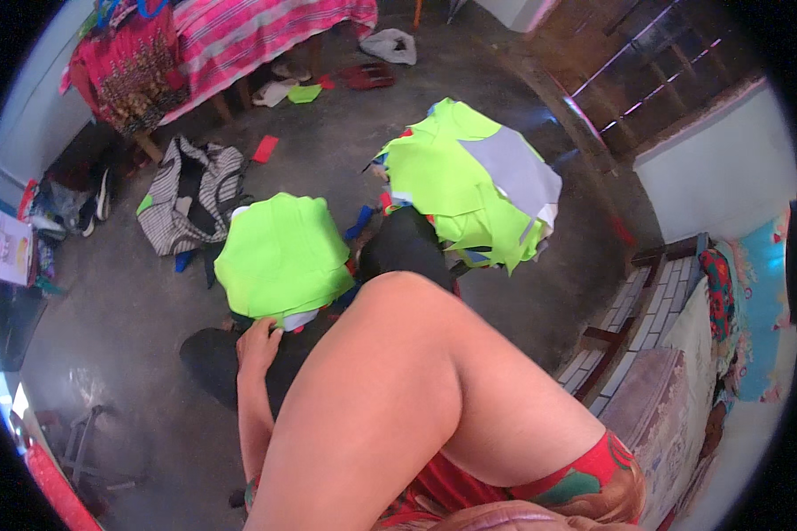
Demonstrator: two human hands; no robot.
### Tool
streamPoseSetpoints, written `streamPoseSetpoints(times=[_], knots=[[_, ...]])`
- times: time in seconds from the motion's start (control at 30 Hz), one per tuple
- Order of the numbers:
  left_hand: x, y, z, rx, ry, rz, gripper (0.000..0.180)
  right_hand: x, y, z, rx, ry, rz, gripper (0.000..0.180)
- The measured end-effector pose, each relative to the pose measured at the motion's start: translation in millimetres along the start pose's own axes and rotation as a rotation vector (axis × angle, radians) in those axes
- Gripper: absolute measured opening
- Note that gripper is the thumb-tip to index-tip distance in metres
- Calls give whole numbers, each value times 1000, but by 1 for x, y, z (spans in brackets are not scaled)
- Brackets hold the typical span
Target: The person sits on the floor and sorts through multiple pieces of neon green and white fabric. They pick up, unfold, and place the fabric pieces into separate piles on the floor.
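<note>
My left hand (259, 345) is at the near edge of a stack of bright lime-green fabric pieces (283, 252), its fingertips closed on the edge of a piece. A bit of pale grey cloth (297, 320) sticks out from under this stack beside my fingers. Farther off and to the right lies a larger heap of lime-green fabric pieces (429, 168), with a grey piece (514, 168) on top and scraps of red, blue and white at its edges. My bent bare leg covers the middle foreground. No part of my right hand shows.
A striped grey bag (186, 199) lies left of the nearer stack. Red scraps (265, 149) and a blue scrap (359, 221) are on the dark floor (319, 137). At the back stands a bed with a pink cover (257, 40). A cushioned wooden seat (651, 398) is at right.
</note>
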State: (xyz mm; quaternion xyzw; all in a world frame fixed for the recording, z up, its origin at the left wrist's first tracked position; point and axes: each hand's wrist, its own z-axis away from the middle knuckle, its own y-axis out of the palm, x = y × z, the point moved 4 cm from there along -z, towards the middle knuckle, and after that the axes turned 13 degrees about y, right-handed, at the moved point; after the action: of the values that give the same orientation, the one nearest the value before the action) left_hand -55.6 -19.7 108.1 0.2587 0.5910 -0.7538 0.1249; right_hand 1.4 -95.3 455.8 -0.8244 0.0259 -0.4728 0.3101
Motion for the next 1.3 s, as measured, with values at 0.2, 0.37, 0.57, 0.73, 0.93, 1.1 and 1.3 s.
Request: streamPoseSetpoints(times=[0.2,0.37,0.57,0.73,0.93,1.1,1.3], knots=[[9,13,0,-52,-9,-32,27,6,6,-2,52,-14,8,23],[4,19,-1,-17,-33,-189,21,9,7,7,94,-10,23,23],[2,17,7,-93,-48,-134,22,-31,-2,95,-168,75,-421,16],[-3,15,1,-54,-4,-194,21,-126,5,264,-891,666,-653,15],[-4,22,-4,5,-37,-212,24,-175,54,402,-1521,716,-728,16],[-5,24,-16,-14,-103,-82,23,-199,69,421,-1630,822,-674,15],[-71,-8,-87,-452,77,270,18,-221,80,406,-1177,1485,228,17]])
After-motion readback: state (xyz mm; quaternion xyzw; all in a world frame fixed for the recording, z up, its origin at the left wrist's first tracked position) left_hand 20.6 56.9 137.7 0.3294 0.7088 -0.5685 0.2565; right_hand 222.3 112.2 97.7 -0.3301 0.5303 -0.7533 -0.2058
